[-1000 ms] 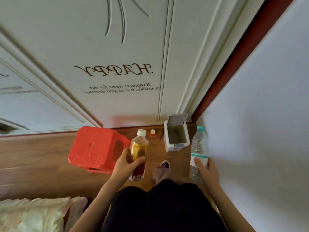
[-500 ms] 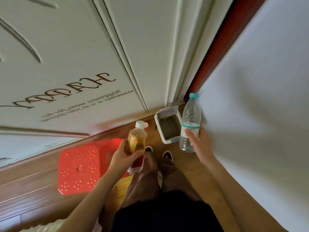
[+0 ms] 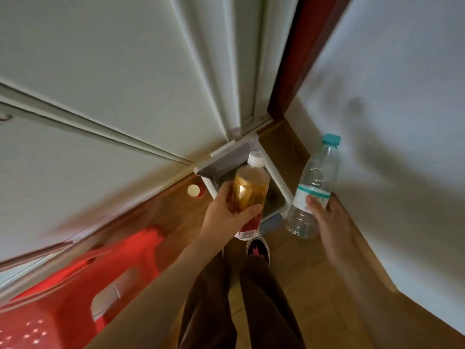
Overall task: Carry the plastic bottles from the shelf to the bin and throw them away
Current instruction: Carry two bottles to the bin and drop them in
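Now that the person has stepped right up to the corner, the white bin (image 3: 275,181), which half a second ago sat a little way ahead of both hands, lies directly under the left hand (image 3: 226,212). That hand is wrapped around the middle of the amber bottle (image 3: 249,195), thumb across the near side and fingers curled behind, holding it roughly upright with its white cap pointing away from the person and its body hanging over the bin's open mouth. A second ago the same bottle was carried out over bare floor, left of the bin, so the carrying part for this bottle looks finished; letting go should drop it in. The right hand (image 3: 324,215) is closed on the clear bottle (image 3: 313,190) at its label band, thumb on the front, with the teal cap tilted up toward the wall; this bottle has come down from beside the bin's far rim to just right of the bin, outside it, so it needs a short shift to the left before release. A small red cup (image 3: 195,191) stands on the floor to the left of the left hand, and a red stool (image 3: 83,285) sits nearer the person on that side.
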`<state>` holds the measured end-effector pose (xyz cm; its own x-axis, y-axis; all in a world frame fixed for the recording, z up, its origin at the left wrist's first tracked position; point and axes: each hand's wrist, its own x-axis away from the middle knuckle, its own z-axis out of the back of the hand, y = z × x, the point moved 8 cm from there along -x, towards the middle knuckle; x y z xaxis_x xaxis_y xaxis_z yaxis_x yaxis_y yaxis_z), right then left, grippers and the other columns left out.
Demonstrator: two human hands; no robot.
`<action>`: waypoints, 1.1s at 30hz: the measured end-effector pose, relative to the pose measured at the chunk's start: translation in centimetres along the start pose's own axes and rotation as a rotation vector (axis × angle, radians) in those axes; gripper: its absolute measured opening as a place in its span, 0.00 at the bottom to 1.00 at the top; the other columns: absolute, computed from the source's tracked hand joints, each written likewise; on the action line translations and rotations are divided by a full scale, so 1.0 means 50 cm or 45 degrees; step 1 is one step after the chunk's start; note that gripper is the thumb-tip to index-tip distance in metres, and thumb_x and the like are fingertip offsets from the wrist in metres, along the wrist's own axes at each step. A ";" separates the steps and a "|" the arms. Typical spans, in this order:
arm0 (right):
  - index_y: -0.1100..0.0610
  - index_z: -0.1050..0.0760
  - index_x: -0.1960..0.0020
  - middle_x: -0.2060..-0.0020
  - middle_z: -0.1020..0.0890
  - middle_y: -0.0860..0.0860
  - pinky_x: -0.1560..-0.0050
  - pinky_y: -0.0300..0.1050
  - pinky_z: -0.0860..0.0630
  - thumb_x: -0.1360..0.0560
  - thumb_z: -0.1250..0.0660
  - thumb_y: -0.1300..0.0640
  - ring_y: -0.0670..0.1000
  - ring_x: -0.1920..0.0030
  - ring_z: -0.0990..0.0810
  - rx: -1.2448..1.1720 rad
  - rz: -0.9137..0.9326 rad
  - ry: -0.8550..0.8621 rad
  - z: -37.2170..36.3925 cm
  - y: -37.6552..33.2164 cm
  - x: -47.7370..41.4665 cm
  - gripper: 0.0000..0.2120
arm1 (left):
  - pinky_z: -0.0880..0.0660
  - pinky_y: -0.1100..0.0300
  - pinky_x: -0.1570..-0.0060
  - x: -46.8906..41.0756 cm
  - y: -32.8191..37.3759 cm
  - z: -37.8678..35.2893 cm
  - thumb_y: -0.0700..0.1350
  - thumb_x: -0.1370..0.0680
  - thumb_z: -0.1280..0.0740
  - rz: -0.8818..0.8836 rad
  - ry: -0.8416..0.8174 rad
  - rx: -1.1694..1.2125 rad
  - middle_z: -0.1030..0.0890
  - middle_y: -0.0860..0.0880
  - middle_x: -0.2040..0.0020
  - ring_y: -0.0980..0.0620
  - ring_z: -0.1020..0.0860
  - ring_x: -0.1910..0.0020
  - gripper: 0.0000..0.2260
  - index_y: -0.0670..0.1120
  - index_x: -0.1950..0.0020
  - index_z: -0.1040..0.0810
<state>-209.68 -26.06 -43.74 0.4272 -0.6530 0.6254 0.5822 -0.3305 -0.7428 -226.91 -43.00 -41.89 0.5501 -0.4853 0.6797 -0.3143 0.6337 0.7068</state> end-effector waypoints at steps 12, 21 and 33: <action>0.54 0.21 0.44 0.53 0.15 0.53 0.57 0.45 0.20 0.45 0.27 0.29 0.53 0.54 0.15 -0.193 -0.074 -0.174 -0.051 0.159 -0.127 0.39 | 0.29 0.77 0.69 -0.264 -0.180 -0.134 0.46 0.34 0.21 -0.011 -0.098 -0.272 0.25 0.53 0.40 0.58 0.23 0.54 0.34 0.49 0.34 0.35; 0.53 0.20 0.44 0.53 0.14 0.53 0.61 0.39 0.19 0.45 0.27 0.28 0.53 0.54 0.14 -0.249 -0.079 -0.194 -0.056 0.153 -0.123 0.38 | 0.31 0.79 0.73 -0.300 -0.212 -0.149 0.40 0.34 0.21 0.120 0.076 -0.138 0.24 0.47 0.37 0.57 0.23 0.50 0.35 0.46 0.31 0.33; 0.51 0.22 0.48 0.56 0.14 0.50 0.67 0.33 0.21 0.33 0.36 0.46 0.48 0.55 0.14 -0.309 -0.143 -0.241 -0.053 0.172 -0.119 0.16 | 0.28 0.47 0.35 -0.361 -0.302 -0.199 0.39 0.35 0.21 0.310 0.260 0.276 0.24 0.44 0.35 0.44 0.26 0.35 0.35 0.46 0.32 0.32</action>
<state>-209.08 -26.82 -54.48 0.5037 -0.4726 0.7231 0.4608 -0.5610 -0.6877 -224.41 -37.82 -66.77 0.5750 -0.1925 0.7952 -0.5992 0.5627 0.5695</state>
